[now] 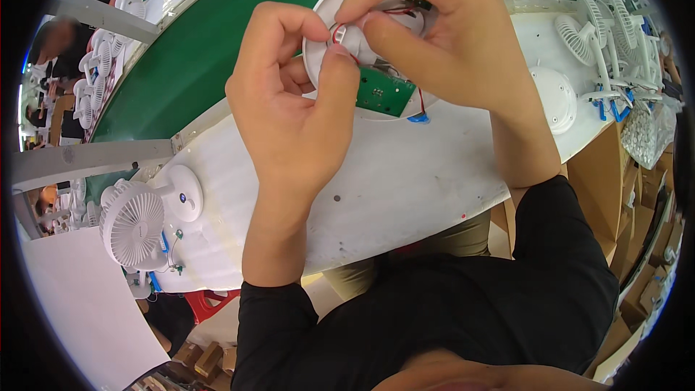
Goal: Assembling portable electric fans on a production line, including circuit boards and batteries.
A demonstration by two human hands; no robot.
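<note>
A round white fan base (313, 58) is held up over the far edge of the white worktable, its hollow side facing me. Inside it sits a green circuit board (384, 92), and thin red wires (338, 35) run near the middle. My left hand (293, 94) has its thumb and index finger closed in a pinch at the red wire. From the other side, my right hand (449, 32) curls over the base, with thumb and index finger pinching close to the same wire. The fingers partly hide what lies between them. A blue tab (418, 119) shows at the base's lower rim.
On the left of the worktable (405, 174) stands a white desk fan (136, 226). Another round base (552, 99) and several fans (597, 40) are at the right. A green conveyor belt (239, 36) runs beyond. Cardboard boxes (597, 181) stand at the right; a grey bar (94, 161) extends left.
</note>
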